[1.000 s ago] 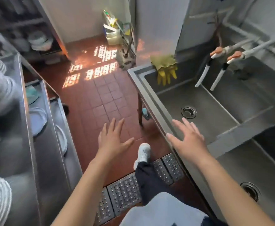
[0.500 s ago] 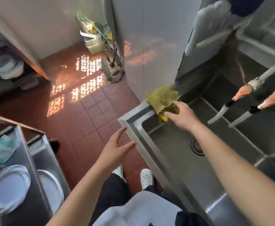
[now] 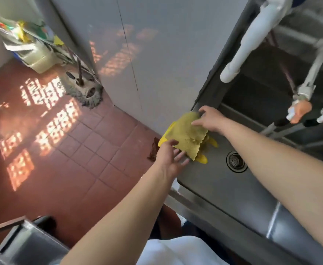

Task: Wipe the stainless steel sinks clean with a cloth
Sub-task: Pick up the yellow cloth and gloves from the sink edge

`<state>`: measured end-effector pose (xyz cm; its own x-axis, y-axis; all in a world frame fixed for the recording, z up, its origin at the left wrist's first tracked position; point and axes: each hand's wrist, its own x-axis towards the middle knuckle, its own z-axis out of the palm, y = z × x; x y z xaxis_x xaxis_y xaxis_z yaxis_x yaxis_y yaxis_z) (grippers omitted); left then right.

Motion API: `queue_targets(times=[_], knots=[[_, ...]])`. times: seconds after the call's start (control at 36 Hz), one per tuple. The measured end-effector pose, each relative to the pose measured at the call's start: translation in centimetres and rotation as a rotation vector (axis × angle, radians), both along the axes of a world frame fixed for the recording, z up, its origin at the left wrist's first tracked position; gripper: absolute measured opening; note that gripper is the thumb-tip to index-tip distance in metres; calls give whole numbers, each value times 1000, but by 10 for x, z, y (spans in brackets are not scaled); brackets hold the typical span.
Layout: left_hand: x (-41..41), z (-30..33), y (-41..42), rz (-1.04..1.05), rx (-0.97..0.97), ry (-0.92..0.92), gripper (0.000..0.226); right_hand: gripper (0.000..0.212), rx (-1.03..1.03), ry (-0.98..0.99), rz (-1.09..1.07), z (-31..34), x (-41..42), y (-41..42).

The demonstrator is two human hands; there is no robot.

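Beside red tile floor (image 3: 84, 150), steel sink (image 3: 223, 190), right hand (image 3: 210, 119) pinching cloth (image 3: 187, 136), left hand (image 3: 170, 159) fingers spread

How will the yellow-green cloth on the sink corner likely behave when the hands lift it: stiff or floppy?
Probably floppy: the cloth drapes over the sink rim with a wavy, sagging edge. Likely light, since it is thin. It lies over yellow rubber gloves, so lifting it may drag them along.

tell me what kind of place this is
Probably a commercial kitchen's washing-up area: a deep stainless steel sink with a floor drain, a mop on red tiled floor, and yellow rubber gloves under a cloth.
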<state>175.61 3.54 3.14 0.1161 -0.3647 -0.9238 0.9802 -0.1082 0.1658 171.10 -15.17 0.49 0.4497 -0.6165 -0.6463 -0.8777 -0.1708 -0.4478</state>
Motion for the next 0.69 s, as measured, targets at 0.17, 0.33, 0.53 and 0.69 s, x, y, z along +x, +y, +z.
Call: queue_targets(times=[0.17,0.33,0.53,0.69], knots=[[12,-7,-7,-14,12,94,25,22,-11,11,-169,-2,9,5],[23,-9,-9,-85,38,-4,13,30,2,-1,-290,18,1,13],[23,-11,-6,-225,70,-383,25,20,17,-219,-523,40,-57,39],[14,8,4,-421,-138,-745,32,15,-12,-431,-686,62,-122,81]])
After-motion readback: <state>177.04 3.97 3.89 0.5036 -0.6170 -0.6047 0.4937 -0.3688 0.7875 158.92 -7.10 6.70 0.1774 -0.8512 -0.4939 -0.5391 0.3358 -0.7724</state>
